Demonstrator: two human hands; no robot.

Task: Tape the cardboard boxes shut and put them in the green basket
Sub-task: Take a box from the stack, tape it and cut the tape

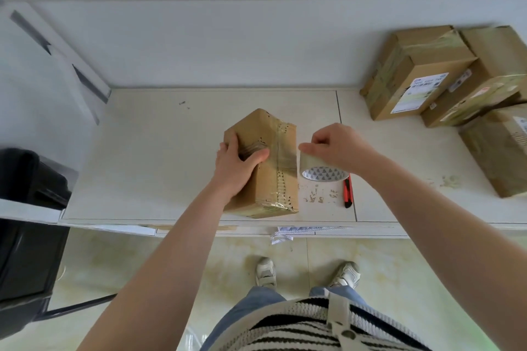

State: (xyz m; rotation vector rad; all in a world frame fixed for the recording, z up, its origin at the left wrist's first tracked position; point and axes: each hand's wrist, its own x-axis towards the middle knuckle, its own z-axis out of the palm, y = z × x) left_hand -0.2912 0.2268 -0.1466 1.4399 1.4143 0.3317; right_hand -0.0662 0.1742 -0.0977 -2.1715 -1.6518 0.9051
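A brown cardboard box (pixel 273 188) lies on the white table (pixel 159 157), near its front edge, with shiny tape running along its top seam. My left hand (pixel 238 164) grips the box's left side, thumb on top. My right hand (pixel 336 145) holds a roll of clear tape (pixel 323 169) just right of the box, fingers pinching the roll's upper edge. No green basket is in view.
A red and black utility knife (pixel 348 191) lies on the table right of the roll. Several taped cardboard boxes (pixel 445 77) are stacked at the back right. A black bin (pixel 28 208) stands at the left, beside the table. The wall runs behind.
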